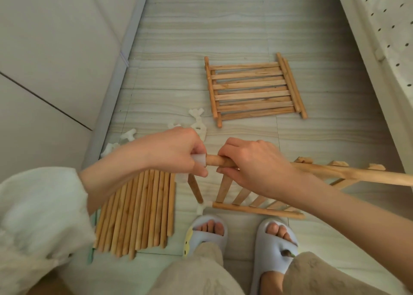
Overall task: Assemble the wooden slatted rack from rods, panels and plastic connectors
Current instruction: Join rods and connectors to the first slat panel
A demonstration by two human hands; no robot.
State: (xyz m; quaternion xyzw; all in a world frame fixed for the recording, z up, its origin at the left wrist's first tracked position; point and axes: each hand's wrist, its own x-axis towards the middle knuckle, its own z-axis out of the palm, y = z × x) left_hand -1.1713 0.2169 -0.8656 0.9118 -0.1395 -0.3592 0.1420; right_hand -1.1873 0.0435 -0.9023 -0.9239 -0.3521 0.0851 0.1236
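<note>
My left hand pinches a white plastic connector that sits on the end of a wooden rail. My right hand grips that rail just to the right of the connector. The rail is the top edge of a slatted panel that I hold tilted above the floor. A short rod hangs down from the connector to another white connector on the floor by the panel's lower rail.
A stack of slatted panels lies flat on the floor ahead. A bundle of loose rods lies at the lower left. Several white connectors are scattered near the left wall. A white pegboard unit stands at the right. My slippered feet are below.
</note>
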